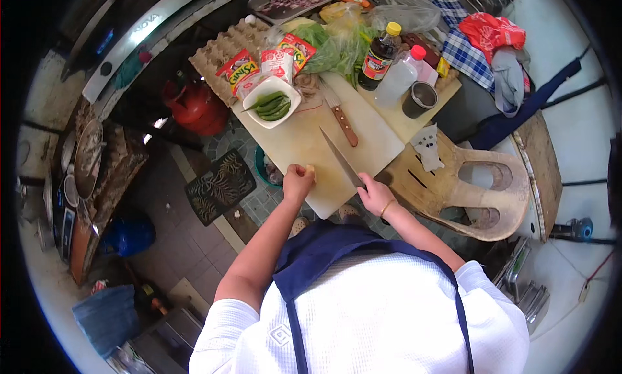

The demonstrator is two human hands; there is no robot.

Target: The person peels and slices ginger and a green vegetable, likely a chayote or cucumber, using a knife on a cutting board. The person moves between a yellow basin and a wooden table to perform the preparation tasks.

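Observation:
My left hand (297,182) pinches a small pale piece of food (310,172) at the left edge of a white cutting board (335,194). What kind of food it is, I cannot tell. In my right hand (377,195) is the handle of a large kitchen knife (341,156), its blade slanting over the board with the tip pointing away and left. Farther up the board lies a second knife with a riveted wooden handle (345,126). A white square bowl of green chili peppers (290,89) stands at the board's far left.
Behind the board are an egg tray (209,58), seasoning packets (243,69), bagged leafy greens (320,39), a soy sauce bottle (381,56), a red-capped bottle (401,77) and a metal cup (420,100). A plastic chair (452,179) stands right; a red gas cylinder (197,109) is left.

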